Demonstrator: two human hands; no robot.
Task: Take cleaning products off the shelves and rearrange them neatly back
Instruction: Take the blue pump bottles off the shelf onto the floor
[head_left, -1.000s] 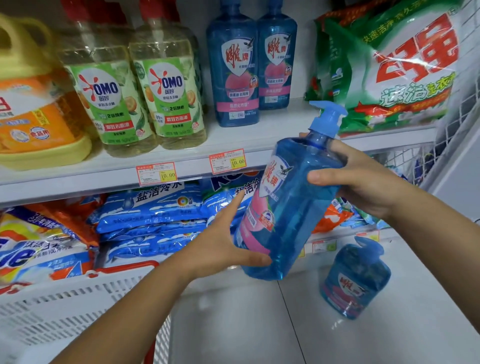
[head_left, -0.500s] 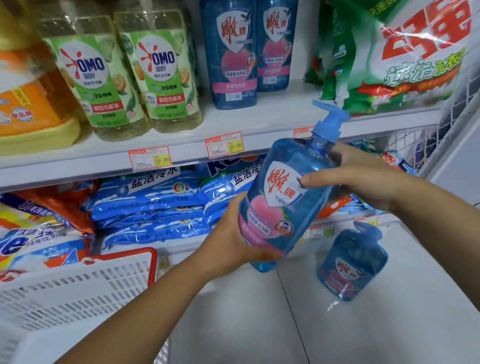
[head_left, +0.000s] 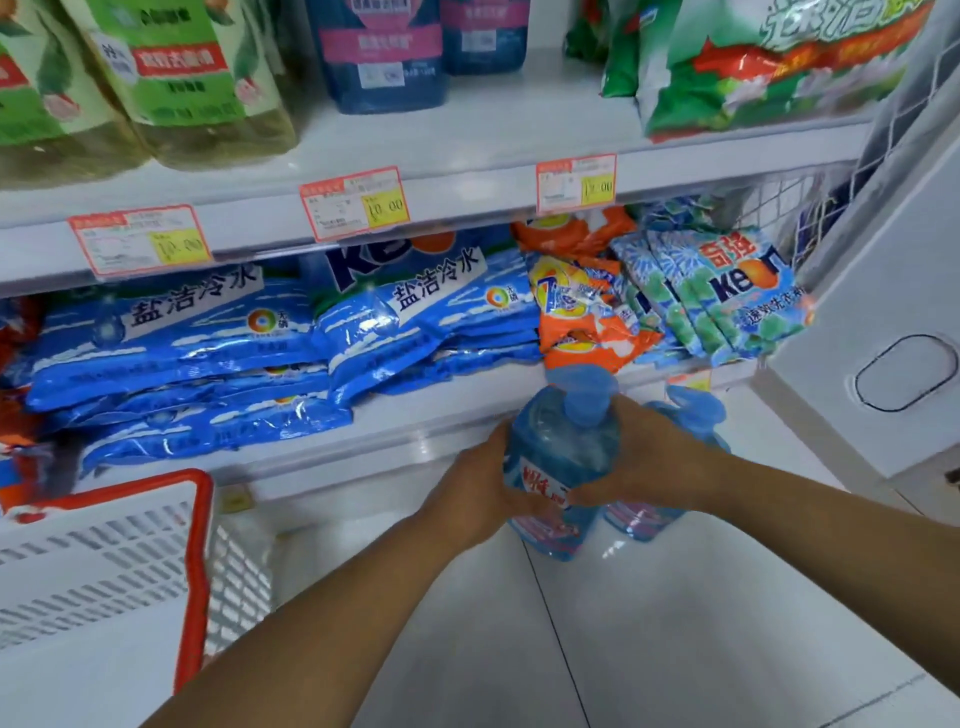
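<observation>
Both the left hand and right hand grip a pump bottle of blue liquid beside a second bottle.

You are facing a white metal shelf unit at twelve o'clock; a glossy white tiled floor is gleaming at five, a white boxy cabinet standing at three.
</observation>
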